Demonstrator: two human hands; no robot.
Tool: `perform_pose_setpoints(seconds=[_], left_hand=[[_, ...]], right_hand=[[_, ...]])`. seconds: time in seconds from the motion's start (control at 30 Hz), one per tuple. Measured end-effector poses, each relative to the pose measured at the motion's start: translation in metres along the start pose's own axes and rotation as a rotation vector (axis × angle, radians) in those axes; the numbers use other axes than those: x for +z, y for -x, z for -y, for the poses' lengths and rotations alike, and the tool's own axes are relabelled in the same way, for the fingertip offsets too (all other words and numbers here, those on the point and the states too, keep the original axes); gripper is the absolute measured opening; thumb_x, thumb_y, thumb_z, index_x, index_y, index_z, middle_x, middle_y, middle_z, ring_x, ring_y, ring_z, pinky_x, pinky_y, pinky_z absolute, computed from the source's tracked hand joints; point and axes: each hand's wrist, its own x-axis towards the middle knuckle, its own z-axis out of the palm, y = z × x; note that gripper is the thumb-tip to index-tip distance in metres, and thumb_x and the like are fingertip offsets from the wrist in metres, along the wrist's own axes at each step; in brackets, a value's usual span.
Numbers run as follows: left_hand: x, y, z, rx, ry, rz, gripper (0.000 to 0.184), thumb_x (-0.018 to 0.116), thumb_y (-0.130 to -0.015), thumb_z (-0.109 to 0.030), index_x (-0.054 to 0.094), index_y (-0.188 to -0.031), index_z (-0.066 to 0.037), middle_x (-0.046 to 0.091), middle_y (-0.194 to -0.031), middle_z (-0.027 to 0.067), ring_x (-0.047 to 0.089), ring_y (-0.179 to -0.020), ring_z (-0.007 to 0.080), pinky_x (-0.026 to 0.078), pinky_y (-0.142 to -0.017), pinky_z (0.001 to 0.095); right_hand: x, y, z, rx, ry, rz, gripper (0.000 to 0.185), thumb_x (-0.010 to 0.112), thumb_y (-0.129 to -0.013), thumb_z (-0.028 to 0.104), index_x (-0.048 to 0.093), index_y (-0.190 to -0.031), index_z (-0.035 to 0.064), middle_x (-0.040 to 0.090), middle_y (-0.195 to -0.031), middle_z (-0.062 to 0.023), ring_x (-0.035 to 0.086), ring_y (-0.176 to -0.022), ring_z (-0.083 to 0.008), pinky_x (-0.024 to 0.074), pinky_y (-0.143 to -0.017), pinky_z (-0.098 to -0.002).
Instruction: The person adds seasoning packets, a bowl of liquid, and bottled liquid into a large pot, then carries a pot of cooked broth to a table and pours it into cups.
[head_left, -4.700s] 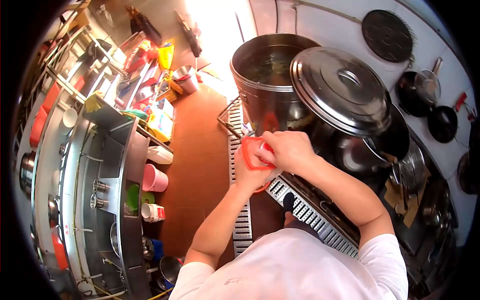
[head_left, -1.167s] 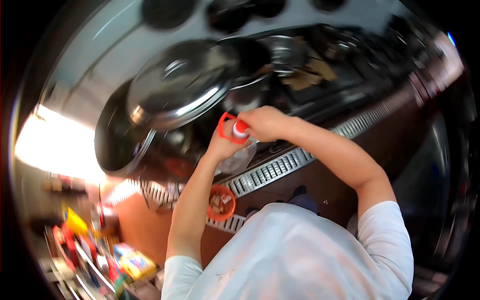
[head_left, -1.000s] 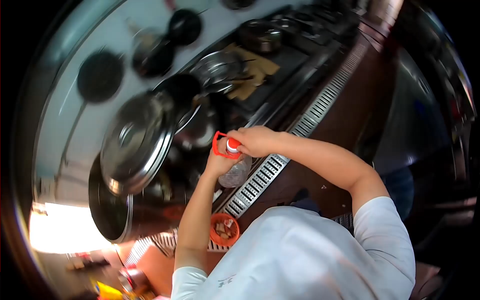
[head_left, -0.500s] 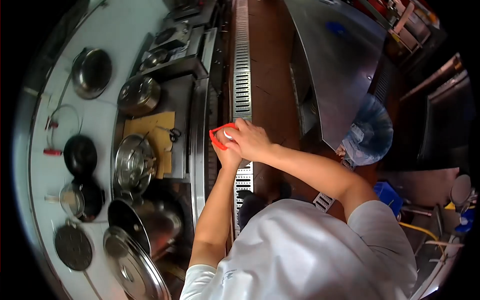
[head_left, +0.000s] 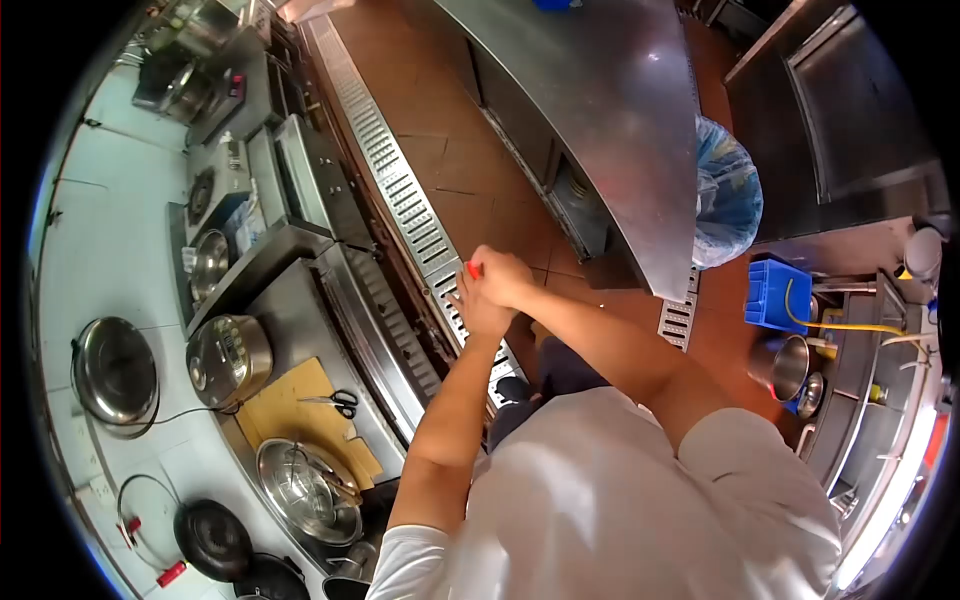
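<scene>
My right hand (head_left: 503, 277) is closed at a small red cap (head_left: 474, 269), in front of my chest. Just below and to the left, my left hand (head_left: 482, 310) touches it, with its fingers curled and a fingertip or two showing at the left. What the left hand grips is hidden behind the hands. Both hands are above the metal floor grate (head_left: 415, 220) and the brown tiled floor.
At left, a counter carries cardboard (head_left: 290, 400), black-handled scissors (head_left: 343, 403), a steel pot (head_left: 232, 360) and a strainer bowl (head_left: 305, 490). Pans hang on the wall. A steel table (head_left: 600, 110), a lined bin (head_left: 725, 195) and a blue crate (head_left: 776, 293) stand right.
The view has swung from the big lidded pot along the counter to the steel table and shelves. The red handle and clear bottle seen earlier at my hands no longer show. My hands remain together.
</scene>
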Motion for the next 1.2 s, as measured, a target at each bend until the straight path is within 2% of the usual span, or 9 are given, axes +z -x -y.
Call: perform_pose_setpoints(seconds=[0.13, 0.17, 0.27, 0.4, 0.53, 0.67, 0.93, 1.1, 1.2], left_hand=[[0.026, -0.006, 0.057, 0.01, 0.025, 0.196, 0.074, 0.073, -0.069, -0.037, 0.043, -0.129, -0.007, 0.034, -0.138, 0.0226, 0.031, -0.128, 0.0415, 0.032, -0.101, 0.0514], [0.024, 0.006, 0.074, -0.003, 0.153, 0.176, 0.059, 0.071, -0.073, -0.033, 0.052, -0.119, -0.002, 0.045, -0.129, 0.0231, 0.041, -0.12, 0.0397, 0.038, -0.097, 0.0439], [0.015, 0.063, 0.13, -0.416, 0.483, 0.291, 0.046, 0.067, -0.08, -0.032, 0.056, -0.111, -0.001, 0.06, -0.109, 0.0184, 0.057, -0.101, 0.0357, 0.045, -0.087, 0.0391], [0.002, 0.209, 0.228, -0.706, 0.042, 0.57, 0.046, 0.06, -0.082, -0.041, 0.061, -0.104, 0.0, 0.062, -0.102, 0.0199, 0.058, -0.095, 0.0379, 0.045, -0.085, 0.042], [-0.017, 0.383, 0.267, -0.265, -0.246, 0.554, 0.026, 0.05, -0.089, -0.031, 0.058, -0.078, -0.01, 0.059, -0.07, 0.0119, 0.059, -0.07, 0.0315, 0.045, -0.061, 0.0462], [-0.036, 0.394, 0.227, -0.502, 0.054, 1.047, 0.02, 0.053, -0.087, -0.029, 0.052, -0.082, -0.01, 0.055, -0.073, 0.0087, 0.055, -0.067, 0.025, 0.044, -0.055, 0.0356], [0.008, 0.346, 0.192, -1.661, 1.209, 0.358, 0.027, 0.057, -0.089, -0.028, 0.053, -0.111, -0.013, 0.059, -0.091, 0.0019, 0.057, -0.082, 0.0148, 0.044, -0.066, 0.0287], [-0.025, 0.265, 0.185, -1.691, 1.275, 0.054, 0.027, 0.057, -0.089, -0.025, 0.053, -0.111, -0.01, 0.059, -0.092, 0.0019, 0.056, -0.082, 0.0138, 0.044, -0.066, 0.0296], [-0.043, 0.239, 0.179, -1.671, 1.203, -0.013, 0.027, 0.058, -0.089, -0.023, 0.052, -0.111, -0.009, 0.059, -0.091, 0.0022, 0.056, -0.081, 0.014, 0.045, -0.065, 0.0298]], right_hand=[[0.075, -0.074, -0.149, 0.268, -0.468, -0.039, 0.014, 0.057, -0.077, 0.009, 0.055, -0.092, 0.0109, 0.062, -0.091, -0.0149, 0.061, -0.088, -0.0304, 0.0476, -0.077, -0.0389], [0.07, -0.081, -0.17, 0.312, -0.377, -0.066, 0.023, 0.057, -0.076, -0.003, 0.049, -0.092, 0.0126, 0.052, -0.072, -0.004, 0.057, -0.067, -0.0151, 0.0436, -0.042, -0.0322], [0.094, -0.102, -0.278, -0.073, -0.519, -0.311, 0.018, 0.058, -0.077, 0.0, 0.051, -0.087, 0.0136, 0.048, -0.068, -0.0011, 0.052, -0.065, -0.0128, 0.0428, -0.055, -0.0265], [0.088, -0.135, -0.375, 0.25, -0.36, -0.355, 0.004, 0.057, -0.079, 0.015, 0.054, -0.079, 0.0124, 0.054, -0.07, -0.0052, 0.054, -0.069, -0.0219, 0.0431, -0.062, -0.0358], [0.057, -0.162, -0.361, 0.647, 0.104, -0.323, 0.023, 0.052, -0.077, 0.009, 0.058, -0.099, 0.0132, 0.06, -0.103, -0.0165, 0.055, -0.1, -0.038, 0.0441, -0.081, -0.0421], [0.076, -0.186, -0.393, 0.675, 0.272, -0.474, 0.039, 0.053, -0.077, 0.004, 0.055, -0.115, 0.0116, 0.047, -0.131, -0.013, 0.048, -0.117, -0.0344, 0.0439, -0.092, -0.0414], [0.015, -0.303, -0.263, 0.349, 0.668, -0.049, 0.053, 0.054, -0.079, 0.003, 0.038, -0.129, 0.0064, 0.022, -0.148, -0.0112, 0.045, -0.12, -0.0351, 0.0465, -0.09, -0.0439], [0.007, -0.333, -0.278, 0.551, 0.74, 0.169, 0.055, 0.057, -0.079, 0.005, 0.036, -0.13, 0.0019, 0.016, -0.15, -0.0131, 0.057, -0.101, -0.0369, 0.0505, -0.081, -0.0436], [0.014, -0.31, -0.299, 0.503, 0.632, 0.071, 0.057, 0.045, -0.089, 0.013, 0.022, -0.141, 0.0074, 0.05, -0.118, -0.0203, 0.059, -0.095, -0.0384, 0.0487, -0.082, -0.0443]])
